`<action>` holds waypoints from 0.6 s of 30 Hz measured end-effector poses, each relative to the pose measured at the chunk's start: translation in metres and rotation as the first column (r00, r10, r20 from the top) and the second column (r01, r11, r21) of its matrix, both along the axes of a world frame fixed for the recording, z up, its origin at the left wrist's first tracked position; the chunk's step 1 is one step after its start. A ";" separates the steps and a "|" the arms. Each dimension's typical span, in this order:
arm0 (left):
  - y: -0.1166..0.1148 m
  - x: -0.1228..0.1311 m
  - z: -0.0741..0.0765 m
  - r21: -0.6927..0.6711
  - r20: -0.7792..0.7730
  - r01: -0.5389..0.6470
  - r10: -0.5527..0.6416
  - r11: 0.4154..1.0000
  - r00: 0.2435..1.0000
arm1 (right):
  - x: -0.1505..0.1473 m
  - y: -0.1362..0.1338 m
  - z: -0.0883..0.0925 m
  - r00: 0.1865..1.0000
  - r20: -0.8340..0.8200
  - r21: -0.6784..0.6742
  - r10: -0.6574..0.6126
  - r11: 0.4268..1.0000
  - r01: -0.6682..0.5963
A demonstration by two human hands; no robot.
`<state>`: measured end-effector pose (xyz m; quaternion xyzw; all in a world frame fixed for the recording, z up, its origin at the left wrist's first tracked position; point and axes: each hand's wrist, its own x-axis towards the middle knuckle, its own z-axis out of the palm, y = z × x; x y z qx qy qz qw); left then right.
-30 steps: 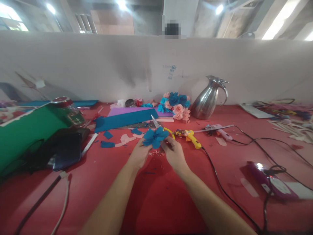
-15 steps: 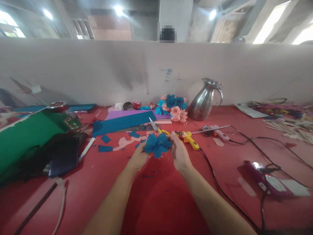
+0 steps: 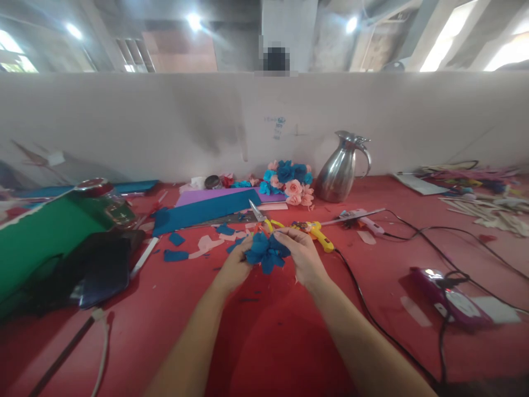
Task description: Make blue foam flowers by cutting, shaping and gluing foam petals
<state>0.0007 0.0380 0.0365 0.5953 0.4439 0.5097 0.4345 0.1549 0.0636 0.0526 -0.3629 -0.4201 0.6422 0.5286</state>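
Observation:
A blue paper flower (image 3: 266,255) is held between my two hands above the red table. My left hand (image 3: 236,264) grips it from the left, its fingers partly hidden behind the petals. On the other side, my right hand (image 3: 303,253) pinches an upper right petal between thumb and fingers. Just beyond the flower lie scissors (image 3: 270,223) with yellow handles, blades pointing away to the left. A yellow glue gun (image 3: 320,236) rests to the right of them, its tip side partly behind my right hand. Blue paper scraps (image 3: 177,256) and pink scraps lie left of my hands.
Blue and pink flowers (image 3: 293,184) sit at the back beside a steel jug (image 3: 339,168). Blue paper (image 3: 206,212) lies on a purple sheet. A phone (image 3: 105,278) and green board (image 3: 53,231) are left. Cables and a magenta device (image 3: 450,298) occupy the right.
My right hand has shifted inward over the flower, its fingers now on the upper petals. The flower has tilted, its centre less visible. The view has turned slightly.

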 end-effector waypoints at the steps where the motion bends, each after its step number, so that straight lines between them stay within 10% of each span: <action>1: 0.000 0.000 0.000 0.004 -0.007 0.004 -0.004 1.000 1.000 | 0.000 0.000 0.000 1.000 -0.002 -0.004 0.001 1.000 -0.001; 18: 0.003 0.004 0.002 -0.190 0.376 -0.182 0.243 0.965 0.894 | -0.002 0.003 -0.005 0.995 -0.014 0.024 -0.100 0.995 0.101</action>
